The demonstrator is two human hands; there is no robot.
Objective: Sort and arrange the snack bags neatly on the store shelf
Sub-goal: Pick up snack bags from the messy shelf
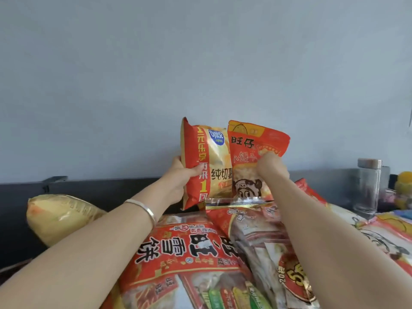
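Head view — left grip (178,176) tight round puffy gold bag (215,166) — right grip (270,168) round glossy red pouch (252,142).

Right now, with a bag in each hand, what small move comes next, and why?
Probably stand both down side by side: the left hand grips the chip bag, the right hand holds the red bag, both upright, edges touching.

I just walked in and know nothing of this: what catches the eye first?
Two raised hands at the centre: the left hand grips a yellow-and-red chip bag, the right hand an orange bag with a cartoon face, upright side by side. Below lies a heap of large red snack bags.
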